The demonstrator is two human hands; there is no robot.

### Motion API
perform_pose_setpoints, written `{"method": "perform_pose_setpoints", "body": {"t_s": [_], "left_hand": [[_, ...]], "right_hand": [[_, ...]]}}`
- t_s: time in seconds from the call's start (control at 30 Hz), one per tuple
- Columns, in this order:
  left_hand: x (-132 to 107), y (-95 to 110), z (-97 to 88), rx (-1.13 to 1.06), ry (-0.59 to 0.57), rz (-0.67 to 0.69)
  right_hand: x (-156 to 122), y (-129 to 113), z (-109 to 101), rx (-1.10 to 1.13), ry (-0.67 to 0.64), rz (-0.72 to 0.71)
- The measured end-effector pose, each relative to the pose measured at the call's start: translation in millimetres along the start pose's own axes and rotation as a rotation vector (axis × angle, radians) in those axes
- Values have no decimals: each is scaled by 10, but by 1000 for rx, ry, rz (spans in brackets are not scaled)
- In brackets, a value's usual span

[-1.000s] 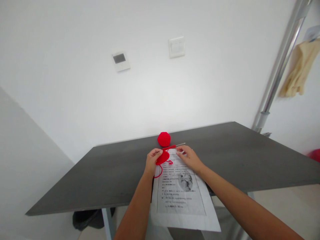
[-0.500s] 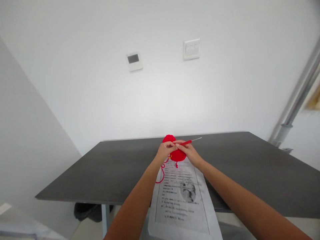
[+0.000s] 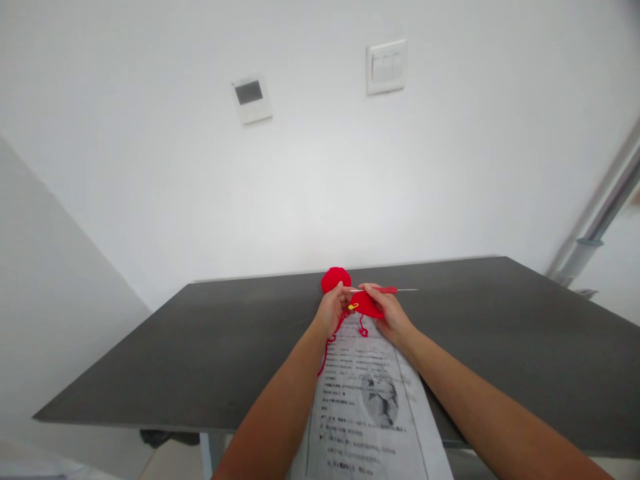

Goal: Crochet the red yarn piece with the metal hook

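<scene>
Prob. mid-stitch: R hand (image 3: 395,320) pinched the red hook (image 3: 387,290), L hand (image 3: 332,312) had fingers closed on the crochet piece (image 3: 367,305), btwn them over the paper (image 3: 345,412) (yellow marker (image 3: 353,307) showing). Next pull likely needed slack yarn (image 3: 341,323).

Crochet piece (image 3: 367,305) between left hand (image 3: 332,311) and right hand (image 3: 395,319), yarn ball (image 3: 335,279) behind, on table (image 3: 240,347), paper sheet (image 3: 345,413) in front, wall (image 3: 305,187) beyond
</scene>
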State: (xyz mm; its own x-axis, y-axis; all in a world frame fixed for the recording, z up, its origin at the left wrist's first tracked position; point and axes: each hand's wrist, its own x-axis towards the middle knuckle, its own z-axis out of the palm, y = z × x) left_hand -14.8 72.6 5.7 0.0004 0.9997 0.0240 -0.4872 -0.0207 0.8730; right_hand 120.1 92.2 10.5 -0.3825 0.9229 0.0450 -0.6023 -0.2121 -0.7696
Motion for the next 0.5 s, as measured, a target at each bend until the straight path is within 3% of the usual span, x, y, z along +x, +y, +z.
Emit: {"method": "perform_pose_setpoints", "body": {"t_s": [0.17, 0.5], "left_hand": [[-21, -3, 28, -20, 87, -1], [-88, 32, 102, 7, 132, 37]], "right_hand": [[-8, 42, 7, -46, -30, 100], [0, 58, -18, -97, -1, 110]]}}
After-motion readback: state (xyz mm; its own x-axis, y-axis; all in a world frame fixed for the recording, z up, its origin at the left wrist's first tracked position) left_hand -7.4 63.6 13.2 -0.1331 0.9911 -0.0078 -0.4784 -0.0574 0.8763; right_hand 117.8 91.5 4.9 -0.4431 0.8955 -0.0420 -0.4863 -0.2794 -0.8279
